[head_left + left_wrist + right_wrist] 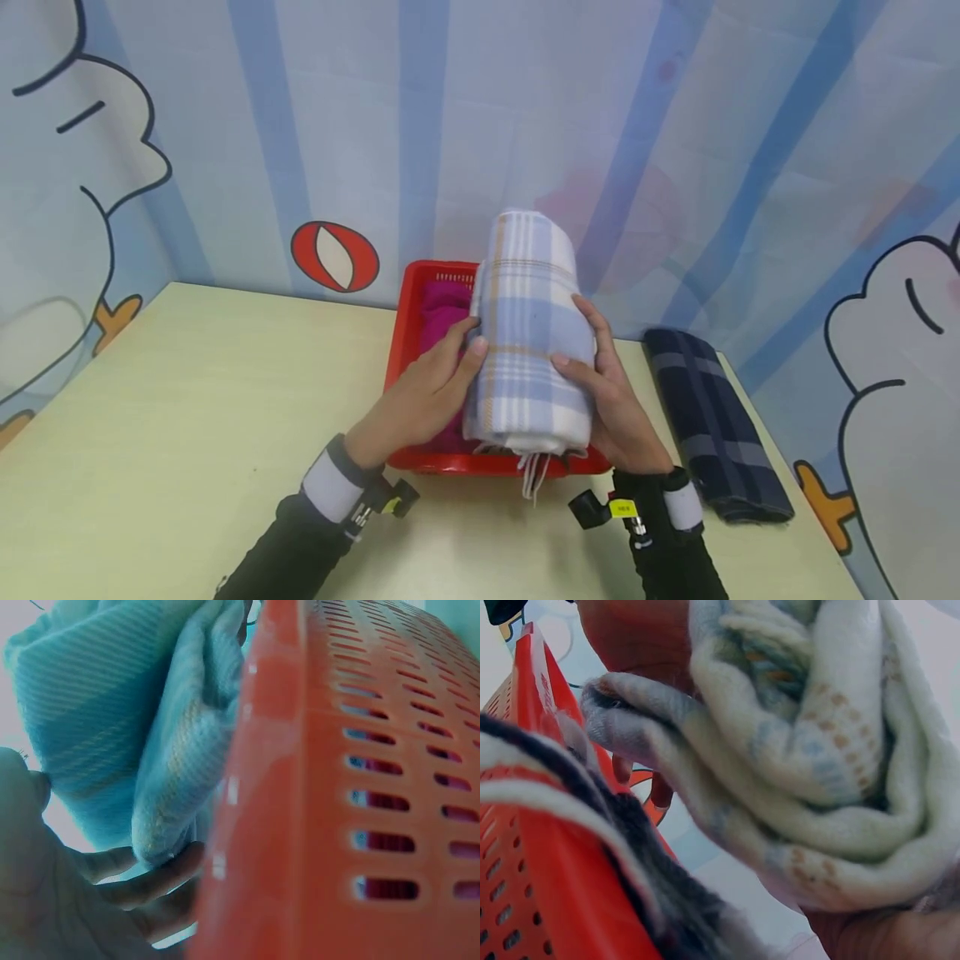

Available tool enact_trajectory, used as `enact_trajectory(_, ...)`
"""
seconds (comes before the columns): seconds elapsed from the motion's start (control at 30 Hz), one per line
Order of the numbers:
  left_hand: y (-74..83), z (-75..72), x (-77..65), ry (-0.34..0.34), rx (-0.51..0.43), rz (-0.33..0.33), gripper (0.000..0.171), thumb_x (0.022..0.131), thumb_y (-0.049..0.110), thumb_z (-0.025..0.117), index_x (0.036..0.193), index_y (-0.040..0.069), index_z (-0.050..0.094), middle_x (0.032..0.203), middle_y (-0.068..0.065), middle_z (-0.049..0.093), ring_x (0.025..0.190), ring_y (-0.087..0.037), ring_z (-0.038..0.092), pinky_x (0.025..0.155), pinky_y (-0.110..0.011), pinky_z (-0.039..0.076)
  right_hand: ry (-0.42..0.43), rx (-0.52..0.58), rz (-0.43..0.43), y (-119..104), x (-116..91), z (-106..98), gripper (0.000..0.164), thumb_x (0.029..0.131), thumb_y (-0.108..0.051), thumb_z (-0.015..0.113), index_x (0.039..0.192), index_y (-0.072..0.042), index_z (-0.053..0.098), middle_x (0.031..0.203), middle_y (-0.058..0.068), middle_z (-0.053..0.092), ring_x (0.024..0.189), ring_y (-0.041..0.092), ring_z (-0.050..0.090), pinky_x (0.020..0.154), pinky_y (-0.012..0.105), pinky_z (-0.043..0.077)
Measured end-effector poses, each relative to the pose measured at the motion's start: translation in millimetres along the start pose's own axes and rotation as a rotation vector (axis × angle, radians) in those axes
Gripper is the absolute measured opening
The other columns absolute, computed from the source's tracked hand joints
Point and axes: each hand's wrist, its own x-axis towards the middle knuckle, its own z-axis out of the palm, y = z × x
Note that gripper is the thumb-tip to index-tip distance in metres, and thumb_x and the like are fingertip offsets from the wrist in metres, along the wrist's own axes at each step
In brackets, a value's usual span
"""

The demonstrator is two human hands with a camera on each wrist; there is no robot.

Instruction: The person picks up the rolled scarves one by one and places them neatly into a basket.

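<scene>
The counter (187,400) stretches widest toward nine o'clock; over the red basket (442,465), I see the plaid roll (532,333), its spiralled end only in my right-wrist view. Navy cloth (712,425) skirts the four-o'clock edge. Left hand (427,393) and right hand (618,408) grip the roll.

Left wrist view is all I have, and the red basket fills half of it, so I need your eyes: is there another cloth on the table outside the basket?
Observer: Yes, the head view shows a dark plaid cloth lying on the table, to the right of the red basket.
Operator: And how does the right grip hold the light checked cloth?
Observer: In the head view, the right grip has the light checked cloth by its right side, thumb on top.
</scene>
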Motion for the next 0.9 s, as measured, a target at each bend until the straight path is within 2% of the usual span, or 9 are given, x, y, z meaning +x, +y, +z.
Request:
enact_trajectory(0.33,1.3,-1.3,-5.9,0.004,-0.023,-0.034,0.076,0.1,0.056,0.042,0.158,0.015,0.016,0.146,-0.005,0.042,0.135,-0.024,0.045,0.107,-0.051,0.048,-0.02,-0.005,0.038,6.0,1.7,8.4,0.071,0.104,-0.013,0.048,0.151,-0.053,0.013,0.145,0.008,0.03,0.115,0.025,0.058,0.088,0.047,0.056)
enact_trajectory(0.5,3.9,-3.7,-7.7,-0.01,-0.044,-0.056,0.082,0.096,0.06,0.051,0.158,0.02,0.015,0.135,-0.002,0.047,0.119,-0.018,0.056,0.099,-0.046,0.055,-0.013,-0.042,0.046,5.1,4.4,11.6,0.072,0.104,-0.013,0.049,0.151,-0.052,0.012,0.141,0.008,0.034,0.112,0.024,0.059,0.086,0.047,0.057)
enact_trajectory(0.6,5.8,-4.4,-7.3,-0.018,-0.028,-0.061,0.09,0.091,0.064,0.055,0.158,0.019,0.014,0.133,-0.001,0.048,0.112,-0.017,0.059,0.095,-0.043,0.057,-0.013,-0.081,0.053,2.7,6.0,11.9,0.073,0.103,-0.013,0.05,0.151,-0.052,0.011,0.139,0.01,0.036,0.112,0.024,0.06,0.086,0.046,0.057)
enact_trajectory(0.73,6.9,-5.6,-5.1,-0.019,0.007,-0.044,0.095,0.088,0.062,0.061,0.157,0.018,0.014,0.136,-0.003,0.045,0.115,-0.017,0.056,0.093,-0.042,0.058,-0.009,-0.139,0.073,-2.1,8.7,12.1,0.075,0.101,-0.016,0.054,0.15,-0.053,0.012,0.143,0.011,0.034,0.119,0.025,0.057,0.09,0.045,0.056)
enact_trajectory(0.9,5.4,-6.4,-2.2,-0.033,0.007,-0.008,0.093,0.088,0.056,0.065,0.156,0.017,0.017,0.137,-0.003,0.045,0.116,-0.017,0.056,0.093,-0.04,0.058,0.015,-0.19,0.098,-6.0,12.3,12.4,0.076,0.1,-0.018,0.057,0.149,-0.054,0.012,0.148,0.009,0.03,0.126,0.027,0.049,0.092,0.043,0.054)
